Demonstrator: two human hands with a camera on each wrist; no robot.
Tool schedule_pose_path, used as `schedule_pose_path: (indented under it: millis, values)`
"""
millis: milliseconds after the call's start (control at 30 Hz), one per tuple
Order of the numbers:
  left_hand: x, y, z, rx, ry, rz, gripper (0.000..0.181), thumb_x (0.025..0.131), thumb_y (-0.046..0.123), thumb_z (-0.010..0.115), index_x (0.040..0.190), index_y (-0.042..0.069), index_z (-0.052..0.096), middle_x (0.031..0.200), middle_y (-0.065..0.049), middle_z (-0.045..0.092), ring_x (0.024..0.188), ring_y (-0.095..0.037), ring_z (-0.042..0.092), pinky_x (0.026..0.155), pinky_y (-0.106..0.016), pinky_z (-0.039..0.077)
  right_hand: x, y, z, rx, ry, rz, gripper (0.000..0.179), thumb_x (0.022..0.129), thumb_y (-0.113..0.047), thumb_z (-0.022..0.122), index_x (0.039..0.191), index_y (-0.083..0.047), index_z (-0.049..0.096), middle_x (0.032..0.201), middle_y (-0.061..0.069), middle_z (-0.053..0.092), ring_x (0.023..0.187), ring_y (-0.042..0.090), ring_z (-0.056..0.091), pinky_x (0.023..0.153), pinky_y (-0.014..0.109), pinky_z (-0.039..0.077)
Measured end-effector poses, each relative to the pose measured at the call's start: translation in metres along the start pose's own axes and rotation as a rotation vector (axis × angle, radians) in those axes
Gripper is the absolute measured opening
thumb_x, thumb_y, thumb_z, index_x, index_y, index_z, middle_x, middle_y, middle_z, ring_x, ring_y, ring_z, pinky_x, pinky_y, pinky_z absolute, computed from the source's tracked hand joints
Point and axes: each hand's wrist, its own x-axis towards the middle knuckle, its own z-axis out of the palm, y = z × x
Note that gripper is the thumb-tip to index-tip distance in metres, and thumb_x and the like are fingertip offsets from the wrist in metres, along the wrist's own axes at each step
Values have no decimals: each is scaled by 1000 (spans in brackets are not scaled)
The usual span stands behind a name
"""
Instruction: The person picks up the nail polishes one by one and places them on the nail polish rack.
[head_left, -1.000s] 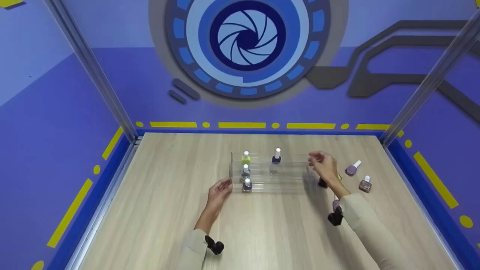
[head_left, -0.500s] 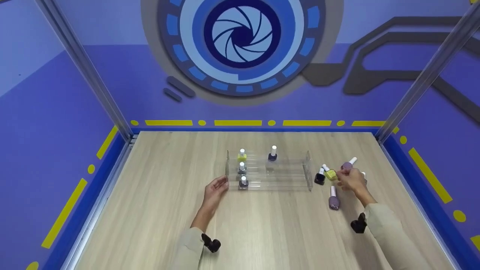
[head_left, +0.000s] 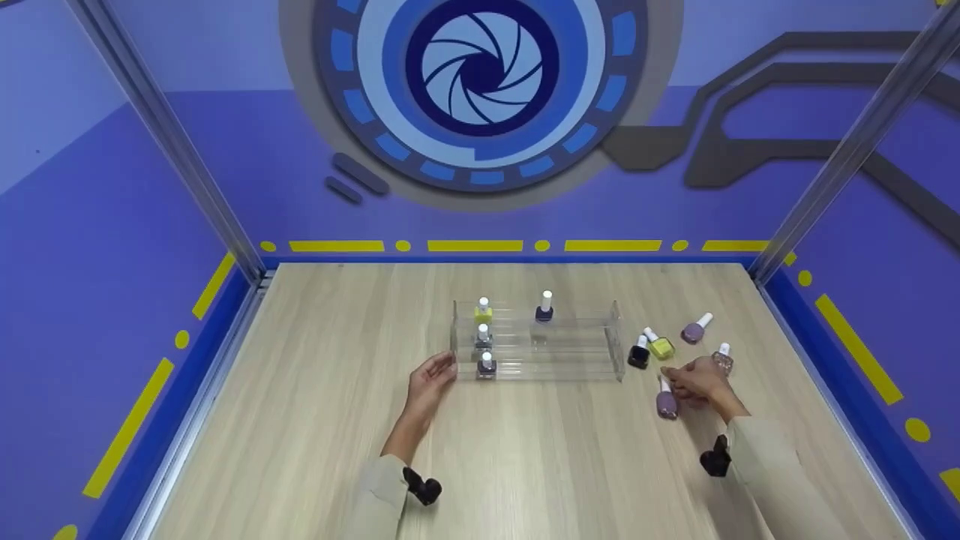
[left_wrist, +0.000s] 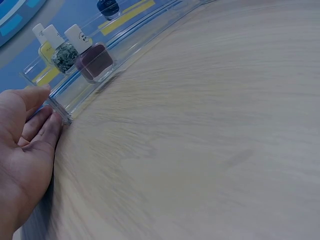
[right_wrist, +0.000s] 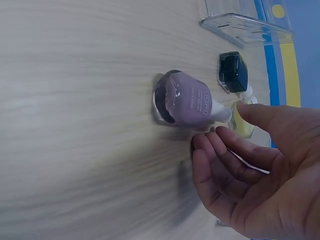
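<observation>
A clear acrylic rack [head_left: 555, 367] with stepped tiers stands on the table. My left hand [head_left: 431, 386] rests its fingertips against the rack's left end, fingers relaxed. On the rack's left side stand a yellow nail polish bottle [head_left: 483, 313], a glittery one [left_wrist: 65, 57] and a dark mauve one [left_wrist: 95, 62]. A dark purple bottle [head_left: 544, 309] is on the back tier. My right hand [head_left: 701, 379] hovers at a lilac nail polish bottle [right_wrist: 185, 100] lying on the table. Its thumb and forefinger lie either side of the white cap [right_wrist: 220, 112], seemingly without gripping it.
Right of the rack are a black nail polish bottle [head_left: 639, 355], a yellow one [head_left: 661, 347], a purple one [head_left: 693, 332] and a glittery pinkish one [head_left: 723, 361]. Blue panels [head_left: 480, 217] and metal posts [head_left: 825, 195] bound the wooden table [head_left: 337, 322].
My right hand has left the rack's right end, passed right over the loose bottles and come down toward me to the lilac bottle's cap. My left hand has stayed at the rack.
</observation>
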Motion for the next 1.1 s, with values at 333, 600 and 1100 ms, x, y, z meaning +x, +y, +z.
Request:
schedule_pose_path:
  millis: [333, 600, 1100]
  values:
    - [-1, -1, 0, 16, -5, -10, 45, 100, 11, 65, 142, -4, 54, 151, -23, 52, 141, -33, 52, 110, -28, 53, -1, -2, 8, -43, -23, 68, 23, 88, -23, 79, 80, -2, 72, 62, -2, 67, 59, 10, 62, 52, 25, 53]
    - [-2, 1, -1, 12, -11, -14, 46, 100, 10, 65, 143, -4, 53, 152, -23, 52, 142, -33, 51, 110, -29, 53, -7, 0, 9, 13, 50, -9, 24, 91, -21, 74, 87, 3, 71, 69, 0, 68, 61, 10, 59, 53, 25, 52]
    - [-1, 2, 0, 17, 0, -16, 45, 100, 9, 65, 141, -4, 54, 149, -22, 55, 138, -29, 55, 109, -26, 54, -9, 2, 10, -17, 154, -82, 37, 103, -20, 55, 115, 14, 53, 96, 16, 62, 76, 10, 54, 57, 20, 49]
